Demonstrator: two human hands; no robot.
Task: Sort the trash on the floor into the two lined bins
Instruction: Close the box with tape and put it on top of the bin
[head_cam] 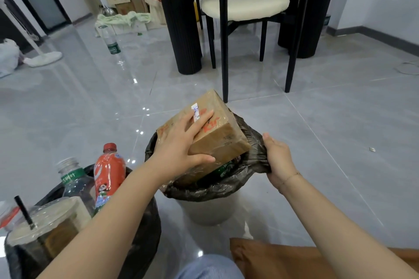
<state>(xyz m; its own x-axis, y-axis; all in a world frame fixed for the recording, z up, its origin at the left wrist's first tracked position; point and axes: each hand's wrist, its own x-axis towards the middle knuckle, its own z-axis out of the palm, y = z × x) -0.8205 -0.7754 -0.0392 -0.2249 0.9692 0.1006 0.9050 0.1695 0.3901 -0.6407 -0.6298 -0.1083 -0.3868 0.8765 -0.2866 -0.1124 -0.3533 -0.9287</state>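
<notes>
A brown taped cardboard box point(223, 133) sticks tilted out of a white bin point(210, 210) lined with a black bag point(204, 190). My left hand point(181, 145) lies on the box's top, fingers straight, thumb along its near side. My right hand point(277, 156) grips the bunched bag rim at the bin's right side. A second black-lined bin point(145, 233) at the lower left holds a red bottle point(108, 172), a clear bottle point(74, 179) and a lidded drink cup point(43, 219) with a black straw.
A clear bottle point(111, 41) with a green label stands on the grey tiled floor farther back. A small white scrap point(372, 149) lies at the right. A cream chair point(244, 4) and black table pillars point(181, 18) stand behind the bin. Boxes and cloth point(127, 18) pile against the far wall.
</notes>
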